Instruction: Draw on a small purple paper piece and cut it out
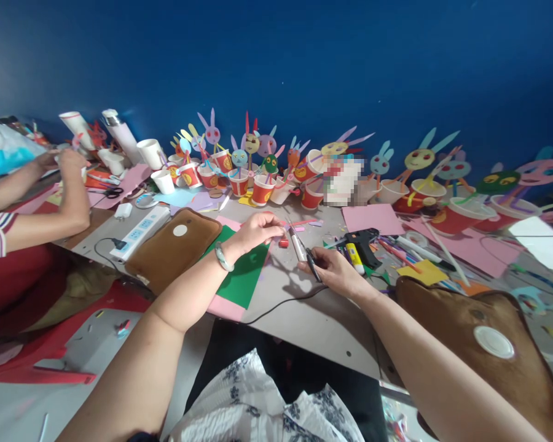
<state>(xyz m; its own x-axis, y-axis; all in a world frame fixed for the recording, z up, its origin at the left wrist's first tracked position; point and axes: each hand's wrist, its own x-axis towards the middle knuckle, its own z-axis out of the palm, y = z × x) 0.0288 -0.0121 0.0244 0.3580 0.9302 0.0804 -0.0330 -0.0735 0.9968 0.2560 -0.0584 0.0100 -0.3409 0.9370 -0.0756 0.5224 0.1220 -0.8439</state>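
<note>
My right hand (334, 269) is closed round the dark handles of a pair of scissors (311, 264), whose blades point up and to the left, toward my other hand. My left hand (262, 232) has thumb and fingertips pinched together just left of the blades. Whatever small piece it holds is too small to make out. Close to the scissors is a white glue stick (298, 247), and a small red cap (283, 243) lies beside it. Thin paper scraps (304, 223) are scattered beyond my fingers. Green paper (242, 276) lies under my left forearm.
Red paper cups (262, 191) with paper rabbit figures line the wall. A black glue gun (363, 245) and yellow glue stick (354, 259) lie right. Brown plush pouches (175, 245) flank me; a power strip (141, 233) lies left. A co-worker's hands (71, 161) work at far left.
</note>
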